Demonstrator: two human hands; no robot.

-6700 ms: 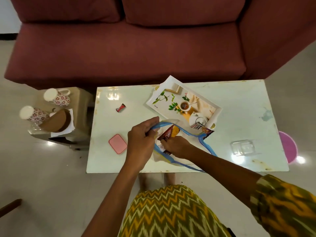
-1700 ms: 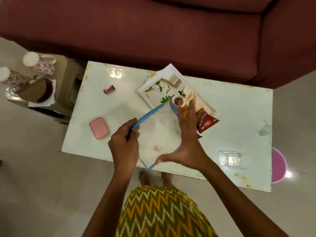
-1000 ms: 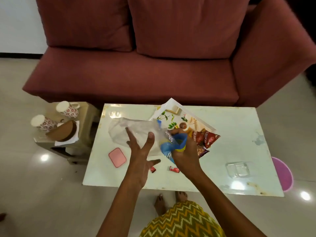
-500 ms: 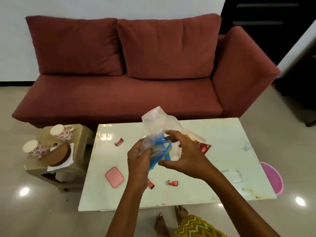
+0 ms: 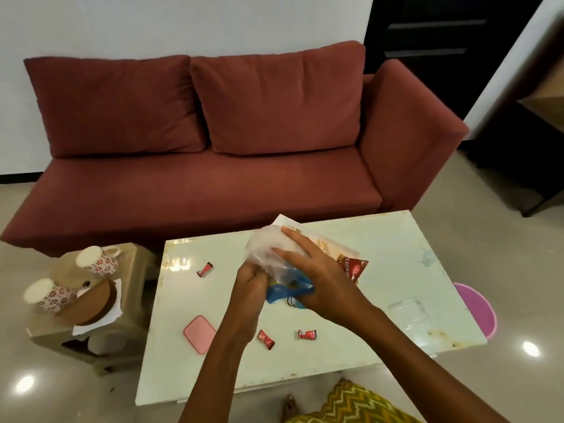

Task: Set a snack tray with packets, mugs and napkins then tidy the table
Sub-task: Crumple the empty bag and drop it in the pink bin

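Now both hands bunch the emptied plastic bag mid-table, left hand fisted round it, right hand spread flat on top (tidying step), so next it needs stowing off the table.

Snack things spread over the table and the stool

A clear plastic bag with a blue strip is sitting crumpled between both hands above the table. Behind it the white tray is lying mostly hidden, with a red snack packet poking over its right end. Three small red sweets are lying loose on the tabletop. Two flowered mugs are lying on their sides on the stool, beside white napkins.
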